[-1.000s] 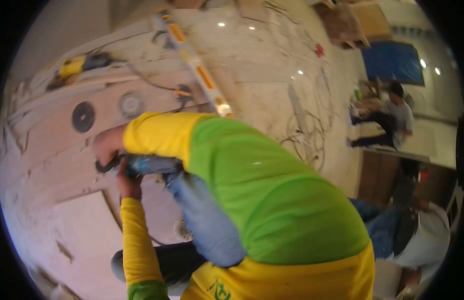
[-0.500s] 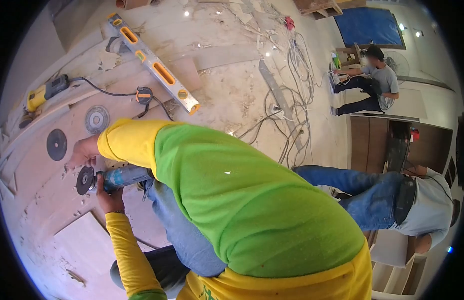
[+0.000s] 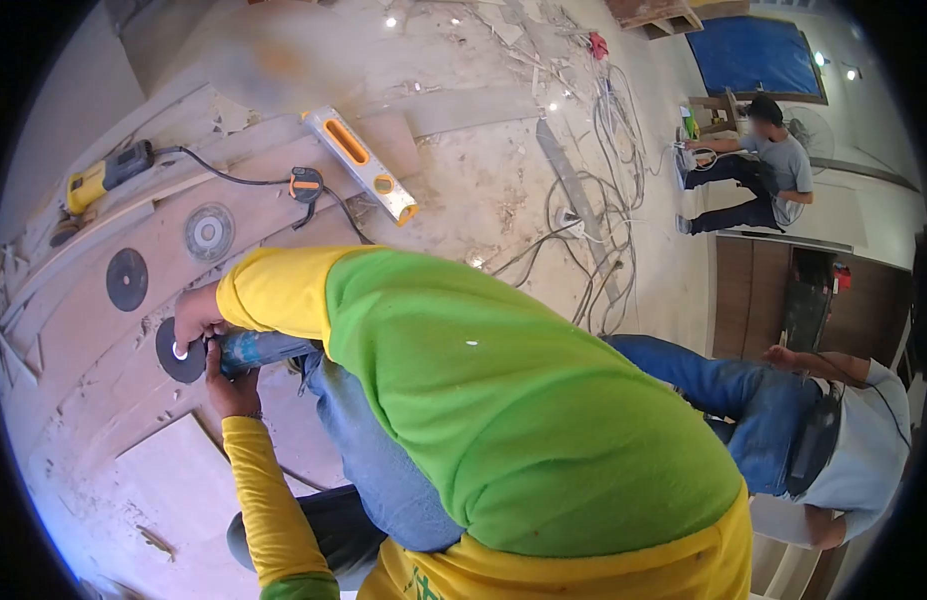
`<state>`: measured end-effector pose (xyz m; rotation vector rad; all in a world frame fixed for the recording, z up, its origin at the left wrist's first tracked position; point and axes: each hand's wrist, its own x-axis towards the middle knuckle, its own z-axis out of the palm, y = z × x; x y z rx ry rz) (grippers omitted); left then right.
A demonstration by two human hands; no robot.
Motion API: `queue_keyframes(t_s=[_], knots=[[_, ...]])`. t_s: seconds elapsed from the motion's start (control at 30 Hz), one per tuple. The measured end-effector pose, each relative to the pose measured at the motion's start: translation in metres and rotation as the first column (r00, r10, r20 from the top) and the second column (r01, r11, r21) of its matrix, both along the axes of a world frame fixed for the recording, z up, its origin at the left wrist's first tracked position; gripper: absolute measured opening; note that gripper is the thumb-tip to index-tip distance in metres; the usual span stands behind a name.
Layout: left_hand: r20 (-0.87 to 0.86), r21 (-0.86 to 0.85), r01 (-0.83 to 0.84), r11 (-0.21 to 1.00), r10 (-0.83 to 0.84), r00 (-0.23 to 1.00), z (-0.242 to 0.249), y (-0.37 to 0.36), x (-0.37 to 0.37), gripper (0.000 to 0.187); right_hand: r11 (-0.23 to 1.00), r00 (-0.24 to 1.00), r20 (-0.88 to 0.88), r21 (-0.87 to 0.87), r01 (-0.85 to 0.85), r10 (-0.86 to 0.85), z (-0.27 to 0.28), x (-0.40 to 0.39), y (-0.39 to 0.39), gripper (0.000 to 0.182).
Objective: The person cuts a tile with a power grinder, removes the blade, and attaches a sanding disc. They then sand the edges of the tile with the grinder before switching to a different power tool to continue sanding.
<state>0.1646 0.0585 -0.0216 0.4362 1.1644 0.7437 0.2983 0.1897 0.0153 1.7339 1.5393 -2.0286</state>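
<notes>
My left hand [image 3: 233, 385] grips the blue body of an angle grinder [image 3: 263, 348] from below, near my jeans-clad knee [image 3: 373, 440]. The grinder's black disc [image 3: 173, 358] faces up over the plywood board [image 3: 93, 330]. Fingers of my right hand [image 3: 196, 315] rest on the disc's hub, where a small white piece shows. My right arm in its yellow and green sleeve [image 3: 463, 380] fills the middle of the view.
Two loose discs [image 3: 126, 278] [image 3: 209, 231], a yellow power tool [image 3: 98, 178], a tape measure [image 3: 305, 185] and a spirit level [image 3: 363, 165] lie beyond. Cables [image 3: 593, 230] tangle on the floor. One person sits far right [image 3: 773, 170]; another bends over close by [image 3: 813, 430].
My right hand has come down from beside the grinder head onto the disc's hub. The grinder stays in my left hand, and the view has shifted slightly.
</notes>
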Motion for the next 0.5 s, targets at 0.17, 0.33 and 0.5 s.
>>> queue_keyframes(t_s=[0.17,0.33,0.5], knots=[[0.08,-0.268,-0.178,0.947,0.206,0.975,0.019,0.01,0.008,0.045,0.977,0.954,-0.215,-0.082,0.195,-0.208,0.001,0.001,0.006,0.044],[0.084,-0.155,-0.047,0.987,0.06,0.995,-0.006,0.005,-0.007,0.046,0.943,0.94,-0.134,0.073,0.324,-0.313,0.009,0.014,0.02,0.041],[0.082,-0.344,-0.145,0.928,0.184,0.98,0.001,0.008,-0.001,0.043,0.894,0.993,-0.112,0.448,0.017,0.037,-0.038,0.033,0.033,0.035]])
